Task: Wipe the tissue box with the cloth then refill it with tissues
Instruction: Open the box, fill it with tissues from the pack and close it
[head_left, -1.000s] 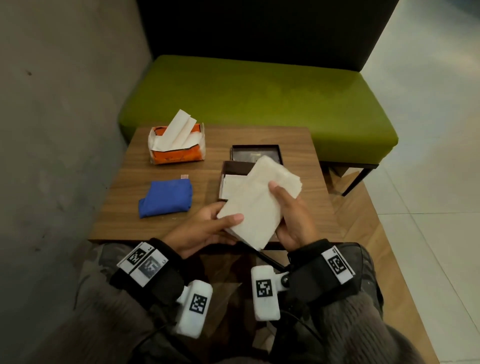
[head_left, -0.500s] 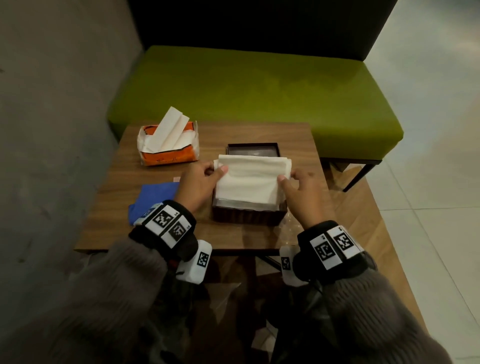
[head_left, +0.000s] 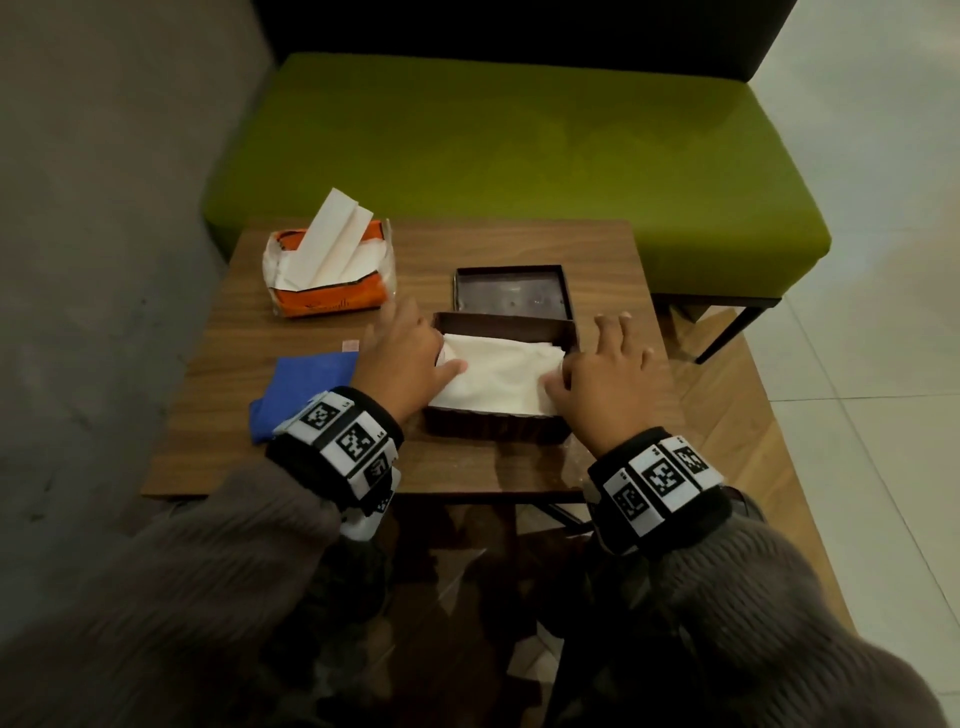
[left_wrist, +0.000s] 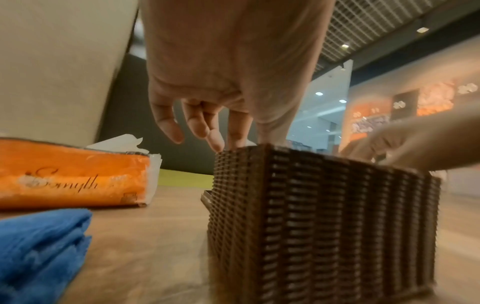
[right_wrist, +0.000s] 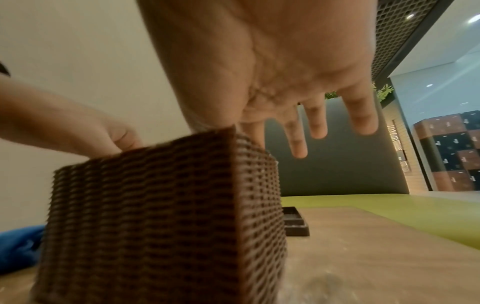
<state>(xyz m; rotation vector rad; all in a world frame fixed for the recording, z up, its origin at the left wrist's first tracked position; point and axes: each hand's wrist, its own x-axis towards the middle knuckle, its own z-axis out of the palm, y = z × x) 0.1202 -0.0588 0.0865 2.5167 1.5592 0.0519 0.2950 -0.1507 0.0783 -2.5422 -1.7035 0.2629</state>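
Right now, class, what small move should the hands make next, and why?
Probably fetch the lid: the tissues already lie inside the tissue box, both hands, left and right, rest open on them, and the lid lies behind the box.

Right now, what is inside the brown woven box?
White tissues fill the brown woven box. The left hand and right hand press on them. The tissues cover the box's bottom.

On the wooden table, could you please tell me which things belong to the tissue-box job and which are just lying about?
Part of the job:
- woven tissue box
- white tissues lying in it
- box lid
- blue cloth
- orange tissue pack
- left hand and right hand, on the tissues

Lying about:
- green bench
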